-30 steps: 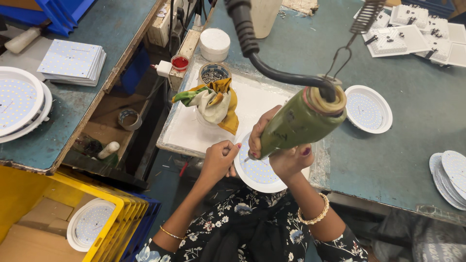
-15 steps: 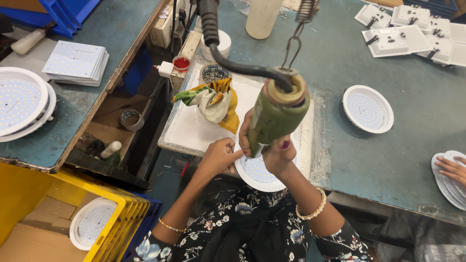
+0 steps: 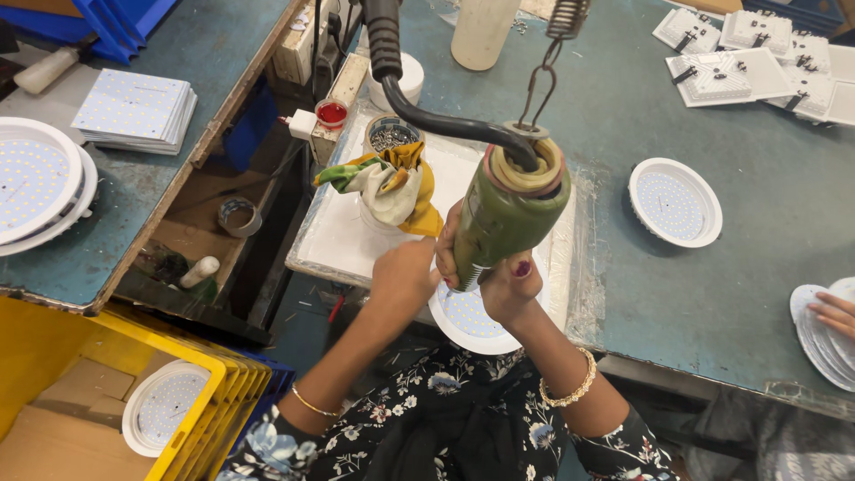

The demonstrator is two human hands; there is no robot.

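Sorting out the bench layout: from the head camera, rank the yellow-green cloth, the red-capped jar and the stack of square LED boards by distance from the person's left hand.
1. Yellow-green cloth, just above the left hand on the white tray.
2. Red-capped jar, farther up-left at the tray's corner.
3. Stack of square LED boards, far left on the other bench.
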